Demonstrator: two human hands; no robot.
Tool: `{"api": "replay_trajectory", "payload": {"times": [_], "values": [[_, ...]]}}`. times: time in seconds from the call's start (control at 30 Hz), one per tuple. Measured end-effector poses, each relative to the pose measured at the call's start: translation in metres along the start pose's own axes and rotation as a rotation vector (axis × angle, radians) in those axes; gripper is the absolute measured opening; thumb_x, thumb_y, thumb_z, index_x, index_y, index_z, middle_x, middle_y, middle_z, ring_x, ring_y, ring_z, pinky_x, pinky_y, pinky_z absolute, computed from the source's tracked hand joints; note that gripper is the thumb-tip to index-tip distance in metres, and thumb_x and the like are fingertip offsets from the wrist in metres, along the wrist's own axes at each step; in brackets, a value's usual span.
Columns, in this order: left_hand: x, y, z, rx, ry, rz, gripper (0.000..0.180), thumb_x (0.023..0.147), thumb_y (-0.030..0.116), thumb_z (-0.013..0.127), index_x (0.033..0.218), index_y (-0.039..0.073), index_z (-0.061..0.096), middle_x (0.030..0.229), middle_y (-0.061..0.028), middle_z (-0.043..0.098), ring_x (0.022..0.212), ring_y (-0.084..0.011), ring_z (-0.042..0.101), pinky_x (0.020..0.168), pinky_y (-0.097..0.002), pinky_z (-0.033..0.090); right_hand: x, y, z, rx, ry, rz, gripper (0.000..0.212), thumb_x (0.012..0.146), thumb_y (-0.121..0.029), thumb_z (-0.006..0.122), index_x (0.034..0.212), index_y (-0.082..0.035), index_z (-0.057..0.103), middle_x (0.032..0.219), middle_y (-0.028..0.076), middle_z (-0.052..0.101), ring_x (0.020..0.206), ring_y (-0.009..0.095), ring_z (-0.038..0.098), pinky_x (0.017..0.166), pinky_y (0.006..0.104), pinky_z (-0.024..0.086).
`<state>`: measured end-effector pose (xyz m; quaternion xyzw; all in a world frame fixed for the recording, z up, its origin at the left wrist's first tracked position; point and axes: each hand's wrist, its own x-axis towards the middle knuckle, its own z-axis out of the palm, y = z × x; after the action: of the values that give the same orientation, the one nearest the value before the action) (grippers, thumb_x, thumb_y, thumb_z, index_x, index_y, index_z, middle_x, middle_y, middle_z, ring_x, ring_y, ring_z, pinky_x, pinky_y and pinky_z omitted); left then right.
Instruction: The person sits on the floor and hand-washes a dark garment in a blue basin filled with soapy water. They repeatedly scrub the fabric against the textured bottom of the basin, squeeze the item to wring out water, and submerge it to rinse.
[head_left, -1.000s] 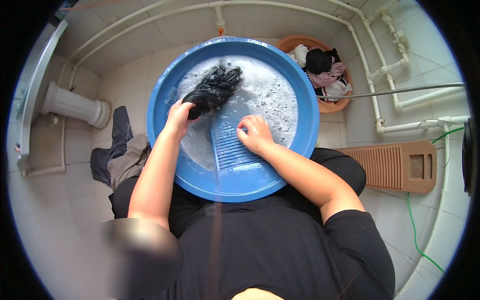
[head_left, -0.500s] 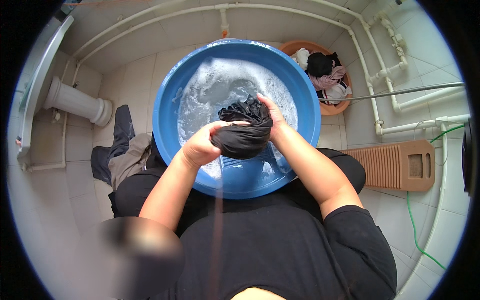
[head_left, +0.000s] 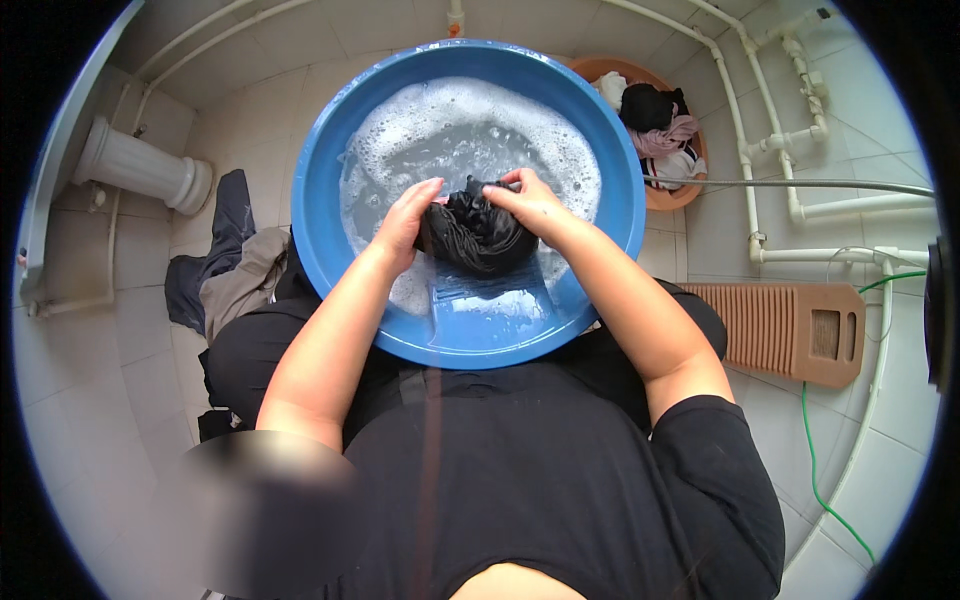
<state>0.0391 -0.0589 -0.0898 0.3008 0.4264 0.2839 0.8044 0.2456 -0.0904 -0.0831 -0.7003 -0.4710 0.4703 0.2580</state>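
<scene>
Cupping black cloth (head_left: 481, 243) over the basin (head_left: 318, 190), left hand (head_left: 402, 222) curls round its side, right hand (head_left: 534, 207) pinches its top; it's likely heavy, slippery, best gripped by thick folds.

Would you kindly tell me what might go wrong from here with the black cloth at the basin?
The black cloth is bunched between the left hand and the right hand, so a fold might slip free. The blue basin holds sudsy water close to the black trousers, so a splash could wet them. The beige garment left of it might get wet too.
</scene>
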Motion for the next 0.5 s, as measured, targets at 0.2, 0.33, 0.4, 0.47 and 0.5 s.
{"api": "replay_trajectory", "payload": {"times": [0.2, 0.33, 0.4, 0.47, 0.5], "values": [[-0.014, -0.025, 0.026, 0.892, 0.262, 0.552, 0.046, 0.086, 0.028, 0.055, 0.124, 0.002, 0.047, 0.111, -0.0173, 0.057, 0.101, -0.0273, 0.055, 0.088, -0.0344, 0.042, -0.045, -0.017, 0.012, -0.146, -0.07, -0.215, 0.042, 0.083, -0.039, 0.053, 0.095, 0.0, 0.063, 0.095, 0.021, 0.061, 0.091, 0.034, 0.058, 0.08, 0.0389, 0.045], [-0.032, -0.044, 0.04, 1.282, 0.31, 0.689, 0.031, 0.084, 0.024, 0.051, 0.109, 0.006, 0.057, 0.094, -0.0153, 0.056, 0.089, -0.0345, 0.053, 0.079, -0.0434, 0.042, -0.07, -0.001, 0.037, -0.352, 0.214, -0.489, 0.034, 0.085, -0.036, 0.047, 0.087, -0.006, 0.063, 0.096, 0.019, 0.059, 0.093, 0.035, 0.055, 0.08, 0.0423, 0.044], [-0.014, -0.04, 0.034, 1.445, 0.234, 0.605, 0.029, 0.087, 0.029, 0.045, 0.086, 0.003, 0.059, 0.084, -0.018, 0.055, 0.081, -0.0386, 0.052, 0.073, -0.0465, 0.04, -0.054, 0.003, 0.029, -0.383, 0.114, -0.369, 0.035, 0.086, -0.036, 0.043, 0.086, -0.007, 0.063, 0.096, 0.018, 0.06, 0.092, 0.036, 0.055, 0.08, 0.0432, 0.044], [0.009, -0.025, 0.035, 1.627, 0.212, 0.512, 0.034, 0.087, 0.032, 0.042, 0.078, 0.006, 0.061, 0.083, -0.0146, 0.058, 0.082, -0.036, 0.054, 0.073, -0.0469, 0.042, -0.018, -0.002, 0.025, -0.418, -0.052, -0.119, 0.04, 0.087, -0.038, 0.038, 0.089, -0.007, 0.063, 0.096, 0.017, 0.06, 0.092, 0.037, 0.055, 0.079, 0.0435, 0.045], [0.019, -0.021, 0.032, 1.608, 0.294, 0.501, 0.038, 0.088, 0.037, 0.041, 0.084, 0.007, 0.064, 0.088, -0.0155, 0.058, 0.086, -0.0353, 0.054, 0.077, -0.0452, 0.042, -0.008, -0.004, 0.027, -0.426, 0.034, -0.134, 0.041, 0.086, -0.039, 0.04, 0.089, -0.006, 0.062, 0.096, 0.018, 0.06, 0.093, 0.037, 0.055, 0.08, 0.043, 0.044]]}}
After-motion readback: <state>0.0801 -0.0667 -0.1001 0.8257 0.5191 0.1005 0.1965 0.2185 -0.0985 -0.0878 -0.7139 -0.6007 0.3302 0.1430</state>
